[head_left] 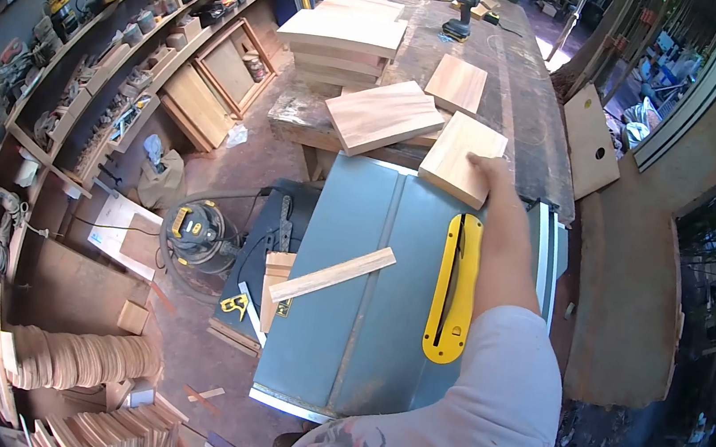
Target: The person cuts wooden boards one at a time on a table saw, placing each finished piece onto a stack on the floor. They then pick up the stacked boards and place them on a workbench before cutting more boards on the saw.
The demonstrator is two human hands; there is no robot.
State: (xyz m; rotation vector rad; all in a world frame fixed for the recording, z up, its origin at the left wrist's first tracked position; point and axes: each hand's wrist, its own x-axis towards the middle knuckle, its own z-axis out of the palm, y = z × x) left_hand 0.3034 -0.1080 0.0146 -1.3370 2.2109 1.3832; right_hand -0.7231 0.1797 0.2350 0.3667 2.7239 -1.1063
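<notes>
My right hand [491,170] grips the right edge of a pale wooden board [461,157], thumb on top and the other fingers hidden beneath or behind it. That board lies at the far edge of the blue-grey saw table [341,248], where the workbench begins. Two more boards, one at its left [384,117] and one behind it [456,84], rest on the bench. Nearer me, a yellow insert plate [453,289] with a dark slot is set in the saw table. A narrow wooden strip [332,275] lies across the table's left part. My left hand is out of view.
Stacked boards [343,34] stand on the left of the workbench [518,82], with a cordless drill [460,14] farther back. A shop vacuum [200,235] and its hose are on the floor at left. Tool shelves line the left wall. A metal rail [543,255] runs along the saw table's right side.
</notes>
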